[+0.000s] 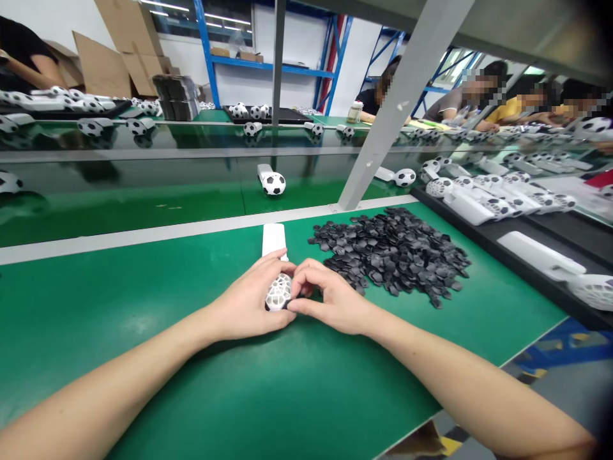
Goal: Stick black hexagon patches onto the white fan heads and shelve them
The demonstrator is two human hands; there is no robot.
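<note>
On the green table, my left hand (251, 297) is wrapped round a white ball-shaped part with an open lattice (278, 292). Its flat white handle (273, 240) points away from me, beyond the fingers. Dark patches show along the ball's lower edge. My right hand (330, 295) is pinched at the ball's right side, thumb and fingertips close together on a small black piece (290, 305), partly hidden. A wide heap of small black pentagon pieces (393, 249) lies just right of my right hand.
Behind a pale rail, a green conveyor (191, 185) carries finished football-patterned parts (273, 183). A black tray (527, 271) with white-handled balls stands at the right. A slanted metal post (383, 121) rises from the rail. Several people sit across the line.
</note>
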